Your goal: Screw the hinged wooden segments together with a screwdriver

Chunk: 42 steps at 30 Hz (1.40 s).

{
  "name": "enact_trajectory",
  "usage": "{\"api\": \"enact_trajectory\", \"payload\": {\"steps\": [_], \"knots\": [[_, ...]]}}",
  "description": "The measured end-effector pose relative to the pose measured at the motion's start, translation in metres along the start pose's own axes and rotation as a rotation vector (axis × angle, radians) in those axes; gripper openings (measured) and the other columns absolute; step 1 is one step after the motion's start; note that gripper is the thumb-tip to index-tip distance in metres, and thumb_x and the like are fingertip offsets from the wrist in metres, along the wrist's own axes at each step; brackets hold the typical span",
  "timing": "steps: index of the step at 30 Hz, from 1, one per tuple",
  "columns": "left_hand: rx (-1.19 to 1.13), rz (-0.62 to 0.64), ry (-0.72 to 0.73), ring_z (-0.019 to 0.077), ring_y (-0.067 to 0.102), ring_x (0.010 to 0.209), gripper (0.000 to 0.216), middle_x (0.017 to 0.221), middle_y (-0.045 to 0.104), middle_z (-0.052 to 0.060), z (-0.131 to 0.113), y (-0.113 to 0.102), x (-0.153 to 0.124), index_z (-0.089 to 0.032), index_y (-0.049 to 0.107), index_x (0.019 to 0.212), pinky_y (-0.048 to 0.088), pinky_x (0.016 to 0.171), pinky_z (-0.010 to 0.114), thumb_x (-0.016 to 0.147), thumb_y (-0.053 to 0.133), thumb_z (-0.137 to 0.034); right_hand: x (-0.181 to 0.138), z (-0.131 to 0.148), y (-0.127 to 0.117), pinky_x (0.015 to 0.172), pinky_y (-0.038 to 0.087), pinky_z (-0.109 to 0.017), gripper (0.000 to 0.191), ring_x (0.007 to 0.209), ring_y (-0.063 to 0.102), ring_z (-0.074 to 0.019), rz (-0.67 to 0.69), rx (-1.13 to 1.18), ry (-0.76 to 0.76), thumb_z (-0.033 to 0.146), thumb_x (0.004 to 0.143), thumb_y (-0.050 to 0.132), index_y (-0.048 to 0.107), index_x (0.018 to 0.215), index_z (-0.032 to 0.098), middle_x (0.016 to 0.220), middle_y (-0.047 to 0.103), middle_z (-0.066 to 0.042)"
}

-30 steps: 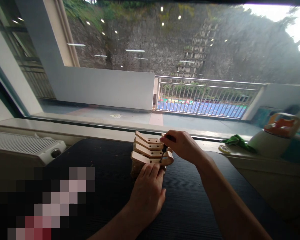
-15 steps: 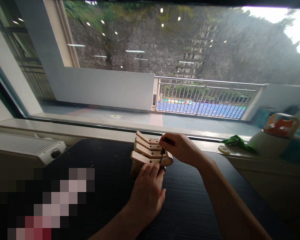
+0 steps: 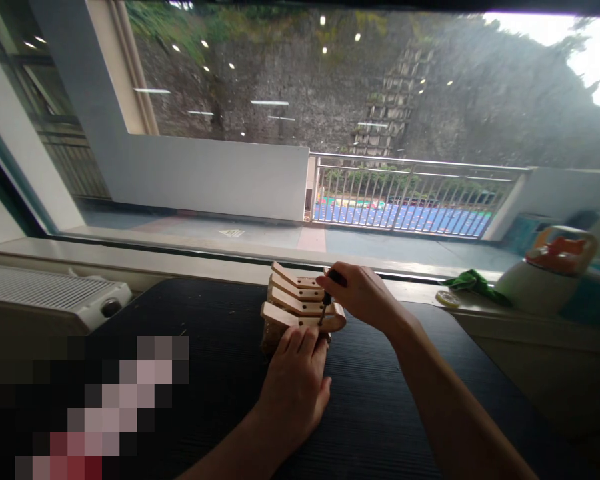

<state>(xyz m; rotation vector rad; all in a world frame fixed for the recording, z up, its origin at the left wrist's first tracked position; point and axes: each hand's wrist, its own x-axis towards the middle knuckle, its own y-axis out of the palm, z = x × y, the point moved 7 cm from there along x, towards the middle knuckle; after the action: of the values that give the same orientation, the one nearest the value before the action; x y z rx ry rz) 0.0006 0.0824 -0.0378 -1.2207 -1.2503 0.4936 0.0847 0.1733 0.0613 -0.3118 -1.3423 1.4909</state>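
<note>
A brown block (image 3: 273, 335) stands on the dark table, topped by several pale bent wooden strips (image 3: 291, 303) with dark holes. My left hand (image 3: 295, 373) is closed over the near side of the block, fingertips against the nearest strip; its thumb lies along the right. In my right hand (image 3: 363, 291), the fingers wrap round the black handle of a screwdriver (image 3: 327, 299). Its shaft points down, with the tip at a hole in the nearest strip, just beyond my left fingertips. Whether a screw sits under the tip is too small to tell.
The dark table (image 3: 220, 400) meets a window sill (image 3: 215, 265). A white radiator (image 3: 55, 293) stands at the left. On the right sill are a green cloth (image 3: 473, 285), a roll of tape (image 3: 448, 299) and a white jug-like container (image 3: 535, 287) with an orange top.
My right hand has turned a little on the screwdriver handle, and the wrist and forearm have shifted slightly left. The screwdriver tip, the block and my left hand stay where they were.
</note>
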Motion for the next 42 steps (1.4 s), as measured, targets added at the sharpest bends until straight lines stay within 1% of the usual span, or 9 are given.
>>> {"api": "enact_trajectory", "payload": {"steps": [3, 5, 10, 16, 20, 25, 29, 37, 42], "knots": [[-0.003, -0.013, 0.002, 0.0268, 0.044, 0.119, 0.051, 0.126, 0.051, 0.009, 0.000, 0.000, 0.000, -0.016, 0.049, 0.126, 0.031, 0.109, 0.045, 0.077, 0.057, -0.027, -0.003, 0.007, -0.001, 0.051, 0.028, -0.022, 0.023, 0.054, 0.044, -0.0092, 0.064, 0.084, -0.052, 0.043, 0.083, 0.052, 0.063, 0.083, 0.022, 0.063, 0.057, 0.003], [-0.003, -0.024, 0.008, 0.0268, 0.044, 0.119, 0.051, 0.126, 0.051, 0.009, 0.000, 0.000, 0.000, -0.017, 0.049, 0.127, 0.030, 0.109, 0.045, 0.078, 0.057, -0.028, -0.005, 0.010, -0.001, 0.052, 0.030, -0.022, 0.020, 0.056, 0.047, -0.0092, 0.094, 0.136, -0.080, 0.038, 0.083, 0.052, 0.064, 0.085, 0.022, 0.065, 0.059, 0.003], [0.006, -0.020, 0.003, 0.0270, 0.044, 0.118, 0.051, 0.125, 0.051, 0.009, 0.000, 0.000, 0.000, -0.016, 0.049, 0.126, 0.031, 0.109, 0.045, 0.078, 0.058, -0.028, -0.002, 0.004, -0.002, 0.052, 0.032, -0.022, 0.025, 0.054, 0.047, -0.0088, 0.079, 0.157, -0.075, 0.040, 0.084, 0.052, 0.064, 0.079, 0.019, 0.061, 0.059, 0.002], [0.014, -0.015, 0.002, 0.0269, 0.044, 0.118, 0.052, 0.124, 0.051, 0.009, 0.000, 0.000, 0.000, -0.017, 0.049, 0.127, 0.031, 0.108, 0.045, 0.077, 0.058, -0.028, 0.003, -0.010, 0.000, 0.049, 0.029, -0.022, 0.029, 0.051, 0.043, -0.0088, 0.011, 0.079, 0.004, 0.043, 0.082, 0.053, 0.059, 0.070, 0.018, 0.057, 0.055, 0.002], [0.004, -0.009, 0.005, 0.0267, 0.044, 0.117, 0.052, 0.124, 0.052, 0.009, 0.001, 0.000, 0.000, -0.016, 0.048, 0.128, 0.031, 0.109, 0.045, 0.078, 0.057, -0.027, 0.002, -0.007, 0.000, 0.049, 0.027, -0.023, 0.030, 0.051, 0.042, -0.0088, -0.008, 0.040, 0.016, 0.046, 0.083, 0.052, 0.057, 0.070, 0.019, 0.057, 0.054, 0.003], [0.005, -0.009, 0.002, 0.0267, 0.044, 0.118, 0.051, 0.126, 0.051, 0.009, 0.001, -0.001, 0.000, -0.016, 0.050, 0.127, 0.031, 0.109, 0.045, 0.078, 0.057, -0.027, -0.005, 0.007, 0.000, 0.051, 0.030, -0.022, 0.022, 0.055, 0.045, -0.0088, 0.109, 0.126, -0.079, 0.042, 0.083, 0.052, 0.063, 0.084, 0.022, 0.064, 0.058, 0.004], [0.005, -0.008, 0.000, 0.0264, 0.044, 0.118, 0.051, 0.125, 0.052, 0.009, 0.000, -0.001, 0.000, -0.016, 0.050, 0.127, 0.031, 0.109, 0.045, 0.078, 0.057, -0.027, -0.007, 0.010, 0.003, 0.050, 0.029, -0.022, 0.023, 0.057, 0.045, -0.0093, 0.171, 0.176, -0.111, 0.040, 0.084, 0.052, 0.063, 0.081, 0.020, 0.065, 0.058, 0.002], [0.007, -0.011, 0.001, 0.0265, 0.045, 0.117, 0.050, 0.124, 0.052, 0.009, 0.000, 0.000, 0.001, -0.016, 0.050, 0.126, 0.031, 0.108, 0.045, 0.077, 0.057, -0.027, -0.001, 0.004, 0.006, 0.048, 0.026, -0.023, 0.032, 0.052, 0.039, -0.0088, 0.069, 0.121, -0.055, 0.047, 0.082, 0.052, 0.057, 0.069, 0.018, 0.056, 0.050, 0.003], [0.003, -0.017, 0.000, 0.0272, 0.045, 0.117, 0.051, 0.124, 0.052, 0.010, 0.000, -0.001, 0.001, -0.017, 0.049, 0.126, 0.032, 0.108, 0.046, 0.077, 0.058, -0.027, 0.000, 0.002, 0.005, 0.049, 0.027, -0.024, 0.033, 0.053, 0.041, -0.0097, 0.038, 0.099, -0.005, 0.048, 0.083, 0.050, 0.056, 0.070, 0.018, 0.058, 0.052, 0.002]]}}
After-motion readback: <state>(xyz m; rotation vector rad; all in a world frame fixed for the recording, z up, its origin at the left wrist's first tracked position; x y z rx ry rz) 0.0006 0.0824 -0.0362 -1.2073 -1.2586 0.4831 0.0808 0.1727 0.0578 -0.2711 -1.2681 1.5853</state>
